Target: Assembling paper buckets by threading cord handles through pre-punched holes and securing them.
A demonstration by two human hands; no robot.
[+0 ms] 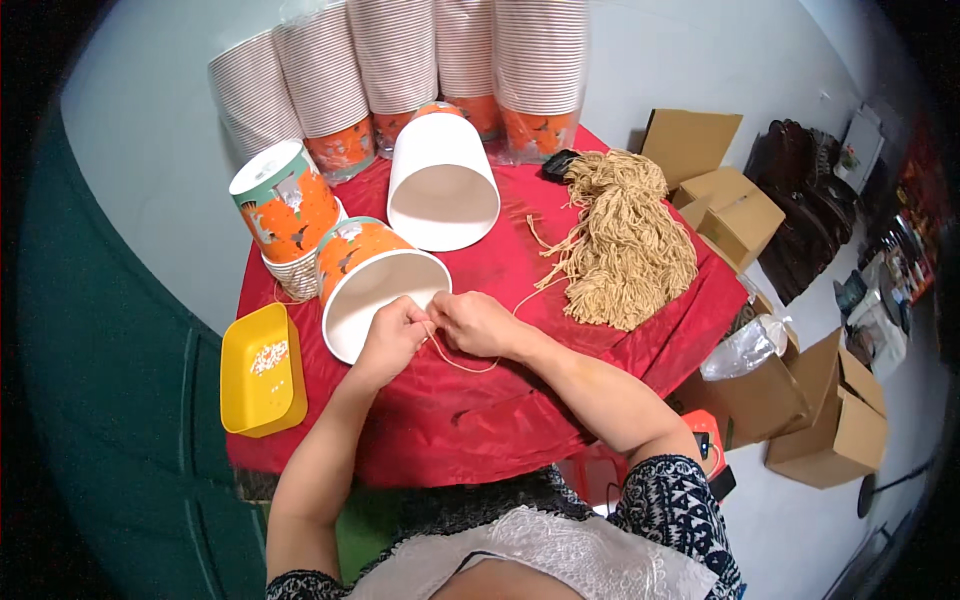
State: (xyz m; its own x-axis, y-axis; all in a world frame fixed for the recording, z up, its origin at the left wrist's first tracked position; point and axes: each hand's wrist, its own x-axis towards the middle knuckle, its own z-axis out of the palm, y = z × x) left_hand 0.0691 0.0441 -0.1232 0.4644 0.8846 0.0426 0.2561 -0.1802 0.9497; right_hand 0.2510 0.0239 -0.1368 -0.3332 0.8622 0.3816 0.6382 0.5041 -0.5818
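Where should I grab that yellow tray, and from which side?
Probably the yellow tray's left rim, coming from the left: it's open-topped, loose white pieces lie inside, and the tipped orange-patterned bucket sits close on its right.

Your cord is tan; the bucket beside it is white inside, orange outside with grey and white figures. Your tabletop is covered in red, the left box is yellow, and your right sleeve is dark with a white pattern.
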